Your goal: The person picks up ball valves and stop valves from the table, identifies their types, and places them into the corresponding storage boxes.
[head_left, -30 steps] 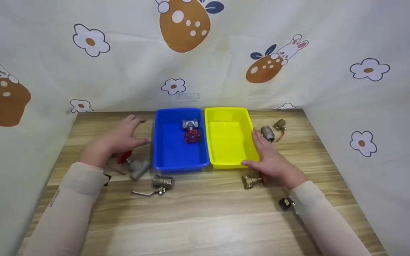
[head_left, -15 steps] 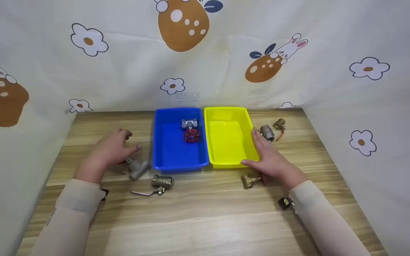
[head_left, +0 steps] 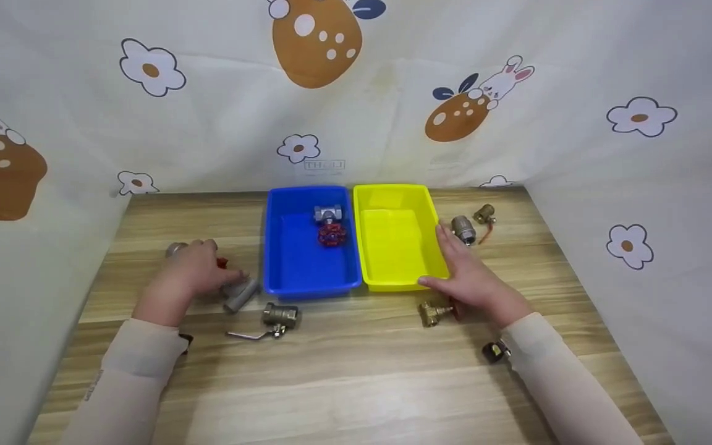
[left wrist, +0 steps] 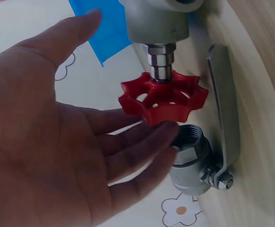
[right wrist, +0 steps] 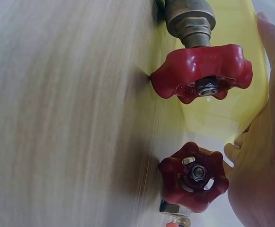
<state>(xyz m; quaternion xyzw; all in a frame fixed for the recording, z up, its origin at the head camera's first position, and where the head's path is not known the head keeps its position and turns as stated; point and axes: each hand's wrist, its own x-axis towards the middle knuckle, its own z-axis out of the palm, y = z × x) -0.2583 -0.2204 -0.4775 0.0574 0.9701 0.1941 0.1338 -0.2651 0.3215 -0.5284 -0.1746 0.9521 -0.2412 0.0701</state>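
Note:
My left hand (head_left: 184, 272) hovers low over a grey gate valve (head_left: 241, 295) on the left of the table. In the left wrist view its fingers are loosely extended beside the red handwheel (left wrist: 163, 111), fingertips close to it, thumb apart; contact cannot be told. A lever ball valve (left wrist: 190, 175) lies just beyond the fingers, mostly covered by the hand in the head view. My right hand (head_left: 473, 275) rests against the yellow bin's (head_left: 396, 287) right front corner, fingers straight along the rim. Near it lies a brass gate valve (head_left: 431, 314) with a red handwheel.
Left of the yellow bin stands a blue bin (head_left: 313, 292) holding a red-wheeled valve (head_left: 330, 225). Another lever ball valve (head_left: 279, 316) lies before the blue bin. A metal fitting (head_left: 464, 230) and a small brass valve (head_left: 484, 214) lie right. Patterned fabric (head_left: 226, 111) walls the table.
My left hand has drawn back from beside the blue bin, moving left and nearer to me, down over the valves. My right hand stays at the yellow bin.

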